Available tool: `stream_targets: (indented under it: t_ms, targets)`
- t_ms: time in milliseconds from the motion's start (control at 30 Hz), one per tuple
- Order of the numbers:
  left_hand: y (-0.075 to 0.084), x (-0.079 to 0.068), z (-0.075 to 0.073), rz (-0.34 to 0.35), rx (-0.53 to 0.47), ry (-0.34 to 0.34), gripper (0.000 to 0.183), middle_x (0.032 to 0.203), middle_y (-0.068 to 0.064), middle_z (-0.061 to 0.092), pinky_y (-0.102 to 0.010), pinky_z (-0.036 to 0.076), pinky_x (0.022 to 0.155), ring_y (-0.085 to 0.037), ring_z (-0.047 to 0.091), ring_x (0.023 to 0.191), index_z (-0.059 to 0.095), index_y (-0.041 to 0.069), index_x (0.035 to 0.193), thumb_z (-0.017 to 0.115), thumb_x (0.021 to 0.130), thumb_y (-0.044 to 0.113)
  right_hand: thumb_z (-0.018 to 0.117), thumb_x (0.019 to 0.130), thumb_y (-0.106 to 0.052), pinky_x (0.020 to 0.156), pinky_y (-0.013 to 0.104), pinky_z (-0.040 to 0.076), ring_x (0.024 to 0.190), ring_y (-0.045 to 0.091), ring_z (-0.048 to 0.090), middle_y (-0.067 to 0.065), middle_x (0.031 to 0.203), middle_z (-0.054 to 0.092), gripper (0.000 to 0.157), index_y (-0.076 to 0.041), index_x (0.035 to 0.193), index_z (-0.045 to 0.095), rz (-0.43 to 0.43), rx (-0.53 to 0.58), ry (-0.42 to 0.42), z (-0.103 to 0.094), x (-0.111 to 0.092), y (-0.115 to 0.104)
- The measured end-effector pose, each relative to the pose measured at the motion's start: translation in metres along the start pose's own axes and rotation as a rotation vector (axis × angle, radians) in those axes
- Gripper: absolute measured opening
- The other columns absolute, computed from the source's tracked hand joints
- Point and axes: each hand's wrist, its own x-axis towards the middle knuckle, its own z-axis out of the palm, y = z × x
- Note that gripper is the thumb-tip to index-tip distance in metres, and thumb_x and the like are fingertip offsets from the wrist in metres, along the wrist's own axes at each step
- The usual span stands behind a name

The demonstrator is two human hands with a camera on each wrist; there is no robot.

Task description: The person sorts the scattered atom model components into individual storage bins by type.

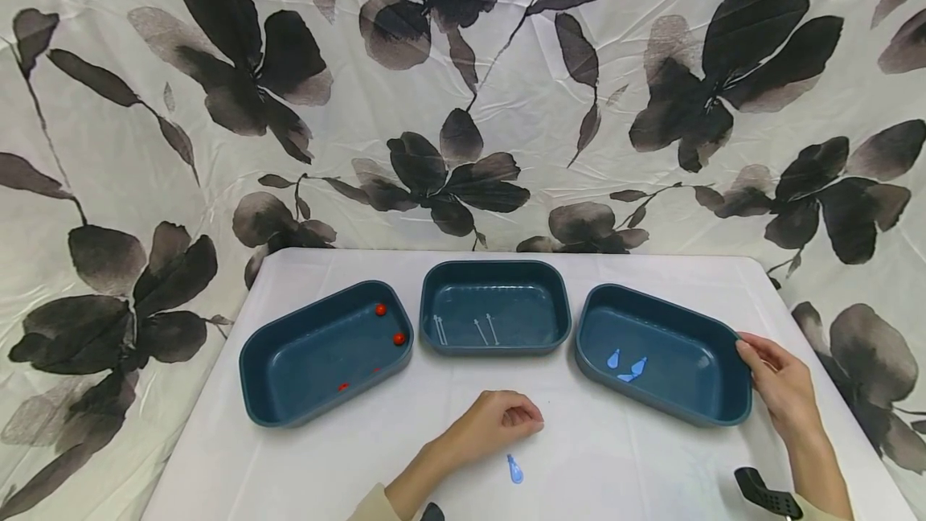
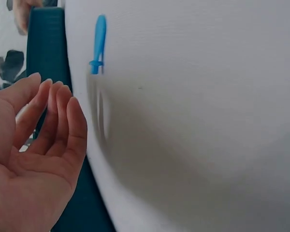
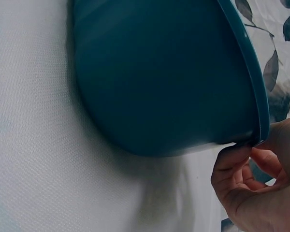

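Note:
My right hand (image 1: 784, 383) grips the outer right end of a dark teal plastic bin (image 1: 669, 300), thumb and fingers pinching its rim. Inside that bin lie several small blue bulb-shaped pieces (image 1: 638, 366). My left hand (image 1: 495, 426) is over the white table with its fingers loosely bent and nothing seen between them. Near it, on the cloth, lies one small blue bulb-shaped piece (image 1: 515, 469). The left wrist view shows this blue piece (image 2: 99, 43) with a narrow collar at one end, apart from the fingertips (image 2: 73, 108).
A middle teal bin (image 1: 495, 268) holds several thin clear sticks (image 1: 481, 332). The left teal bin (image 1: 314, 316) contains red balls (image 1: 399, 338) and small red bits (image 1: 343, 386). Behind the white table (image 1: 325, 473) hangs a floral cloth (image 1: 448, 103).

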Motion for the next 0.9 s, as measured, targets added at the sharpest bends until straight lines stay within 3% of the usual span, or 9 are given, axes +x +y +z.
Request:
stream_targets:
  t_ms: [333,467,633,900]
  targets:
    - [-0.004,-0.019,-0.004,-0.043,0.040,-0.092,0.004,0.081,0.015,0.062,-0.015,0.049,0.071,0.004,0.054,0.075,0.076,0.009,0.097,0.077,0.094,0.012,0.057,0.104,-0.045,0.068,0.008,0.050,0.087,-0.009,0.051,-0.022,0.105,0.052,0.058,0.000,0.140,0.056,-0.066,0.008,0.007,0.001,-0.004,0.001]
    - [-0.005,-0.023,-0.006,-0.020,0.098,-0.169,0.010,0.089,0.012,0.067,-0.015,0.051,0.077,0.004,0.057,0.083,0.076,0.009,0.101,0.079,0.091,0.012,0.057,0.104,-0.045,0.068,0.007,0.049,0.087,-0.009,0.051,-0.020,0.106,0.052,0.058,0.000,0.141,0.055,-0.064,0.007,0.004,0.001,-0.004,0.002]
    - [-0.005,-0.032,-0.010,0.069,0.234,-0.262,0.013,0.096,0.012,0.067,-0.015,0.049,0.088,0.004,0.055,0.094,0.077,0.013,0.104,0.079,0.091,0.014,0.056,0.104,-0.046,0.067,0.008,0.050,0.087,-0.009,0.051,-0.013,0.111,0.055,0.060,0.000,0.142,0.054,-0.056,-0.001,0.002,0.001,-0.003,0.002]
    - [-0.003,-0.036,-0.009,0.103,0.332,-0.297,0.006,0.092,0.015,0.059,-0.012,0.046,0.088,0.005,0.050,0.094,0.076,0.017,0.100,0.074,0.095,0.014,0.055,0.105,-0.045,0.067,0.008,0.050,0.087,-0.007,0.051,-0.008,0.114,0.056,0.059,0.000,0.142,0.054,-0.051,-0.007,0.001,0.001,-0.003,0.001]
